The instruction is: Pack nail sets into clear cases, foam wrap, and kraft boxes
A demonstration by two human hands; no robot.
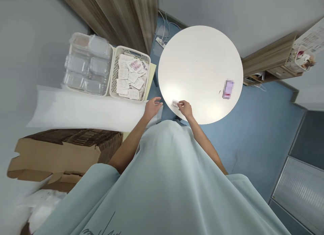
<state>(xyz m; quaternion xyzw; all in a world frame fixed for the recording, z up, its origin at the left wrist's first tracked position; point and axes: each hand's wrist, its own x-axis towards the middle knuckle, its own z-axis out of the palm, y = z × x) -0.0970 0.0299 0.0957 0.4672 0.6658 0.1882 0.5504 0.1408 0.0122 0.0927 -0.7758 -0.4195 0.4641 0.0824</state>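
At the near left edge of the round white table (199, 61), the right hand (186, 109) has its thumb and fingers bent together at the right side of a small clear packet (174, 103) with silvery spots. The packet is located on or just above the tabletop, inside the rim; whether the fingers grip it or only touch it cannot be determined. The left hand (152, 108) is empty, with fingers partly curled and a gap between thumb and fingertips. It is positioned left of the table edge, near the white sheet (96, 110).

Beyond the left hand, a perforated basket (114, 74) contains loose white cards (123, 74), one group bearing pink print. Directly left of the basket, a second bin (109, 76) contains clear plastic boxes (78, 64). Flattened brown cardboard (58, 155) is stacked below the sheet.

On the right side of the tabletop, well apart from the right hand, is a pixelated purple-and-pink item (228, 89). A small dark sliver (219, 92) lies just beside it.
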